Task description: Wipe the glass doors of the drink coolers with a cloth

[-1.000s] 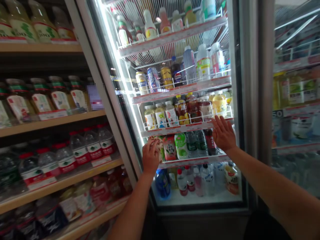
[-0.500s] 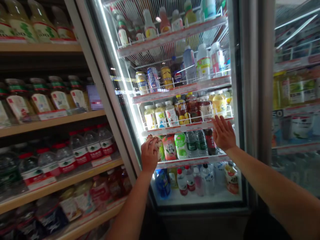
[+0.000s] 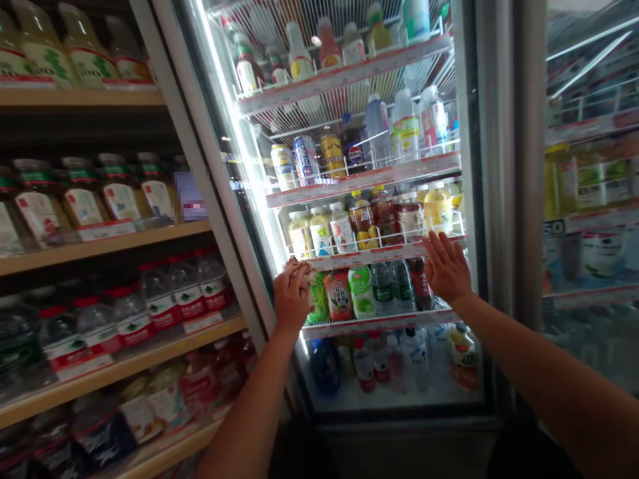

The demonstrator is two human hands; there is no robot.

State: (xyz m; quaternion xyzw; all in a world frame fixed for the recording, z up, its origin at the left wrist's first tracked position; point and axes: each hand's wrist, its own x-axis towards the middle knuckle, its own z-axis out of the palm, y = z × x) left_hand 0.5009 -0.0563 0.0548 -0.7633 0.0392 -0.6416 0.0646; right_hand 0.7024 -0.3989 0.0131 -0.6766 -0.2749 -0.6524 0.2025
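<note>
The glass door (image 3: 394, 406) of a lit drinks fridge stands in front of me. My left hand (image 3: 291, 296) is at the left part of the glass, fingers curled over a crumpled, pale pinkish cloth (image 3: 305, 271), mostly hidden by the hand. Just right of it, behind the glass, is a green patterned bottle (image 3: 318, 297). My right hand (image 3: 448, 267) lies flat against the glass towards the right side, fingers stretched and holding nothing. Behind it are a yellow drink jar (image 3: 438, 207) and a dark bottle with a red label (image 3: 420, 283).
Wooden shelves (image 3: 124, 236) with rows of bottles rise on the left, close to my left arm. A metal door frame (image 3: 522, 199) runs down the right, with another glass-fronted fridge (image 3: 594, 253) beyond it. Price strips (image 3: 379, 256) edge the fridge shelves.
My left hand has shifted slightly left and up with the cloth, uncovering more of the green bottle. My right hand has stayed in place.
</note>
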